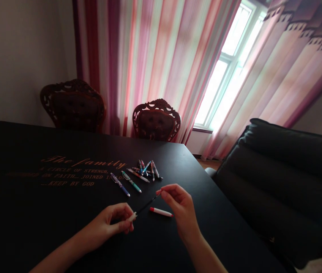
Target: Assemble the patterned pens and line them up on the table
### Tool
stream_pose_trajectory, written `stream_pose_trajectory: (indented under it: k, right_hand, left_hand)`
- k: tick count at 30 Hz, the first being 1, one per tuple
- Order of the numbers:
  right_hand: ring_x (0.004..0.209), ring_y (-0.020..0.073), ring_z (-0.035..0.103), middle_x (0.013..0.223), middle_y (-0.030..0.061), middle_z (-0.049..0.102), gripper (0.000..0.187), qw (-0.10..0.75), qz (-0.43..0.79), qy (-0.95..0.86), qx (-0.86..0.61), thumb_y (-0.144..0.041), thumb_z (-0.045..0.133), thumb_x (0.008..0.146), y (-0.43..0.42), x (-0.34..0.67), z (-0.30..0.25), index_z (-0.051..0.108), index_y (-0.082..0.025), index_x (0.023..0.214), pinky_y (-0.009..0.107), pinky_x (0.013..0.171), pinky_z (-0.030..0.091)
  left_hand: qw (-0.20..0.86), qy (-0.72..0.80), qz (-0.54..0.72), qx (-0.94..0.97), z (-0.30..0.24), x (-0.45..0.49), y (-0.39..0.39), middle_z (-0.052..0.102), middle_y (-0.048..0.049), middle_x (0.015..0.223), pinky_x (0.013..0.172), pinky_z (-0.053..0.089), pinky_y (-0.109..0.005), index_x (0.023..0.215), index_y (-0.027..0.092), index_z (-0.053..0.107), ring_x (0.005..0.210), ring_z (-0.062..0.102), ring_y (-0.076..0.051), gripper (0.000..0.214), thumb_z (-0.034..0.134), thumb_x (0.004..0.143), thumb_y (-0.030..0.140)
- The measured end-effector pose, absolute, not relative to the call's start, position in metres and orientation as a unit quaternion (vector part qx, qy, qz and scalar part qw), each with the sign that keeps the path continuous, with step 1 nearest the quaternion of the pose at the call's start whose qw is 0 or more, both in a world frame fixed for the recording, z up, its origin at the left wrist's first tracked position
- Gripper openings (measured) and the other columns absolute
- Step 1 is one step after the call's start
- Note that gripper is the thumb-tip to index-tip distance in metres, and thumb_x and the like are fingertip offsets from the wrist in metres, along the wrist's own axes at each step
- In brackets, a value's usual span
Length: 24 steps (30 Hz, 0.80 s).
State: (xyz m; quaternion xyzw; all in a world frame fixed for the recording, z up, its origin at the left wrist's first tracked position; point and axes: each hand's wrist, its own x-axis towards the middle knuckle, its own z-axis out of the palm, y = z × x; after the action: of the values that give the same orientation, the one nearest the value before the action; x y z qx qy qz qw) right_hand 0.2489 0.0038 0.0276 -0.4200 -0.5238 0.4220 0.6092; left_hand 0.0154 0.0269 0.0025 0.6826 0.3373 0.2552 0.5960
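Over a black table (35, 227), my left hand (115, 222) pinches the pale end of a thin dark pen refill (145, 206). My right hand (178, 204) pinches the refill's other, upper end. The refill slants up to the right between both hands. Just below it a white pen barrel with a red tip (161, 212) lies on the table, close to my right hand. Beyond the hands lie two separate patterned pens (120, 184) (131, 181) and a small heap of several more pens (146, 170).
The table bears orange lettering (81, 170) on its left half. Two carved wooden chairs (72, 106) (157, 119) stand at the far edge before striped pink curtains. A dark padded chair (286, 178) sits close on the right.
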Motion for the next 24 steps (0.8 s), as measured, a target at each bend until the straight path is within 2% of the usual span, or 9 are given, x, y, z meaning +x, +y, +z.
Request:
stream_pose_trajectory:
  k: [10, 24]
  right_hand:
    - [0.079, 0.0171, 0.065, 0.088, 0.0044, 0.074, 0.02, 0.548, 0.479, -0.538, -0.425, -0.034, 0.075, 0.077, 0.004, 0.235, 0.013, 0.069, -0.019, 0.089, 0.027, 0.072, 0.05]
    - [0.08, 0.019, 0.064, 0.082, 0.0026, 0.071, 0.01, 0.479, 0.382, -0.633, -0.474, -0.027, 0.071, 0.079, 0.0, 0.22, 0.008, 0.073, -0.019, 0.085, 0.03, 0.074, 0.048]
  left_hand:
    - [0.6, 0.33, 0.258, 0.682, 0.003, 0.017, 0.026, 0.07, -0.0024, 0.081, 0.073, 0.047, -0.028, 0.089, 0.016, 0.062, 0.075, 0.06, -0.016, 0.03, 0.065, 0.084, 0.046]
    - [0.593, 0.317, 0.26, 0.693, -0.006, 0.017, 0.026, 0.071, -0.002, 0.083, 0.074, 0.046, -0.027, 0.089, 0.017, 0.061, 0.075, 0.06, -0.015, 0.023, 0.064, 0.086, 0.04]
